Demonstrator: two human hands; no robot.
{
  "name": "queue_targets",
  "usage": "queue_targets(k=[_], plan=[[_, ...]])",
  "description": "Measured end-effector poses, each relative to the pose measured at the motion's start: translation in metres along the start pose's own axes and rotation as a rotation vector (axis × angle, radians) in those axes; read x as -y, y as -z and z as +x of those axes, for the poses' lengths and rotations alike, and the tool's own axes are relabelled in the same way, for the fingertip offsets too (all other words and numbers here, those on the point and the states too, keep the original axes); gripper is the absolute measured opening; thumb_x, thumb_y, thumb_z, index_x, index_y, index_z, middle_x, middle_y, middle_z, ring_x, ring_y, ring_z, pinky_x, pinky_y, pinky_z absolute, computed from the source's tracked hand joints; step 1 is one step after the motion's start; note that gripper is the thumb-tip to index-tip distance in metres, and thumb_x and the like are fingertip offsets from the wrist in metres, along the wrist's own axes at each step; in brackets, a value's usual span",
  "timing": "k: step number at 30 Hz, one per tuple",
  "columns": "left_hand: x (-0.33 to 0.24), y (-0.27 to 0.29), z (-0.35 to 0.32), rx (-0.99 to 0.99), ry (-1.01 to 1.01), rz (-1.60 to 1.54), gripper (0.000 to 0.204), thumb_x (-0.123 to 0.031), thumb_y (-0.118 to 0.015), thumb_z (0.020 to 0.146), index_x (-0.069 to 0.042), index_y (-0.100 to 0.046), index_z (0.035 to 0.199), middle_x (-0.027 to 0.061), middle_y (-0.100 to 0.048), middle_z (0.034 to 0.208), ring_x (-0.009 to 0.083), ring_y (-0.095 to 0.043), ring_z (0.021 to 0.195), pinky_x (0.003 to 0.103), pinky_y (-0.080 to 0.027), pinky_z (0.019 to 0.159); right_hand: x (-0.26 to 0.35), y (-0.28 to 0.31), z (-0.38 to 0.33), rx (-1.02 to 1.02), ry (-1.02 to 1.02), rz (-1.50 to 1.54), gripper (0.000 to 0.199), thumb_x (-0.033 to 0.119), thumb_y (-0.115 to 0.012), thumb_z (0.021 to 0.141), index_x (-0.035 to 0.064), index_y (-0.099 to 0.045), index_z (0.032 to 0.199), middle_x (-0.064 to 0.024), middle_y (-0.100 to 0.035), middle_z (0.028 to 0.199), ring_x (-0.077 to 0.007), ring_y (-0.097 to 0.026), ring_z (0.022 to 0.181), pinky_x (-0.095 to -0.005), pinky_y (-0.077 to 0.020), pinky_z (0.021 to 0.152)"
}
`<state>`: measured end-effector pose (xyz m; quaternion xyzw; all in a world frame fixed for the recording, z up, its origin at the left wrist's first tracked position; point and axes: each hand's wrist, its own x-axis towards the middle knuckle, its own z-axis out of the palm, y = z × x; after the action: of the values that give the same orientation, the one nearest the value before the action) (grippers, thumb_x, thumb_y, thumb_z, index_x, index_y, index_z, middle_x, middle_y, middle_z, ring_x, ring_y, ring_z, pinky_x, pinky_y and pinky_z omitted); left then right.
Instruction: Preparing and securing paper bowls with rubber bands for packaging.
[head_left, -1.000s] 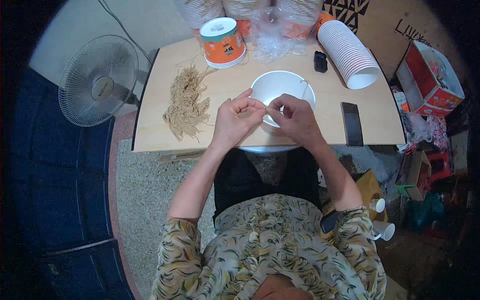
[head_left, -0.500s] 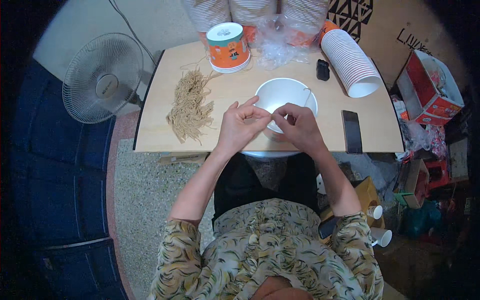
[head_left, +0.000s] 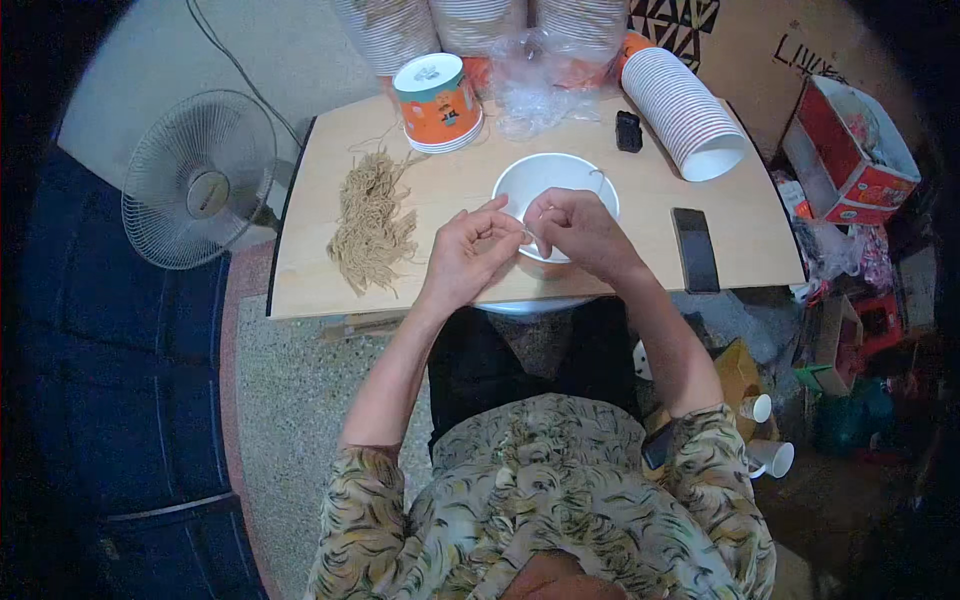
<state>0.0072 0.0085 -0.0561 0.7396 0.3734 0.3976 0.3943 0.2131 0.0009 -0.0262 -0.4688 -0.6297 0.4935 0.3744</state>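
Observation:
My left hand [head_left: 470,250] and my right hand [head_left: 575,228] meet at the near rim of a white paper bowl [head_left: 548,180] on a small wooden table [head_left: 440,290]. The fingertips of both hands pinch a thin string or cord between them at the rim; it is too small to make out clearly. A pile of tan strings [head_left: 372,220] lies on the table to the left of my left hand.
A stack of orange paper bowls [head_left: 437,100], crumpled clear plastic [head_left: 540,85] and a lying stack of white cups [head_left: 685,110] sit at the table's far side. A black phone [head_left: 695,248] and a small black object [head_left: 628,130] lie right. A fan [head_left: 200,180] stands left; boxes clutter the right floor.
The view has shifted slightly. Both hands stay together at the bowl's near rim, with small finger movements only.

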Motion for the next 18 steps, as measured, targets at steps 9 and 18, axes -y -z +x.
queue_targets(k=[9, 18], plan=[[-0.009, 0.001, -0.003, -0.045, -0.057, 0.196, 0.008, -0.019, -0.074, 0.087, -0.012, -0.075, 0.093, 0.0009, -0.077, 0.090, 0.0250, -0.052, 0.134, 0.058, -0.012, 0.118, -0.002, 0.004, -0.002, 0.108, 0.094, 0.002, 0.008, 0.004, -0.061, 0.087, -0.0007, -0.065, 0.092, -0.0027, -0.064, 0.065, -0.0084, -0.060, 0.060, -0.0249, -0.0469, 0.057], [-0.009, -0.002, -0.007, -0.114, -0.184, 0.310, 0.007, -0.018, -0.076, 0.084, -0.013, -0.074, 0.088, -0.0004, -0.075, 0.088, 0.0243, -0.060, 0.125, 0.053, -0.019, 0.116, -0.003, 0.009, -0.002, 0.177, 0.098, 0.025, 0.006, 0.002, -0.062, 0.087, 0.0017, -0.063, 0.093, 0.0018, -0.061, 0.066, -0.0041, -0.056, 0.063, -0.0214, -0.0443, 0.060]])
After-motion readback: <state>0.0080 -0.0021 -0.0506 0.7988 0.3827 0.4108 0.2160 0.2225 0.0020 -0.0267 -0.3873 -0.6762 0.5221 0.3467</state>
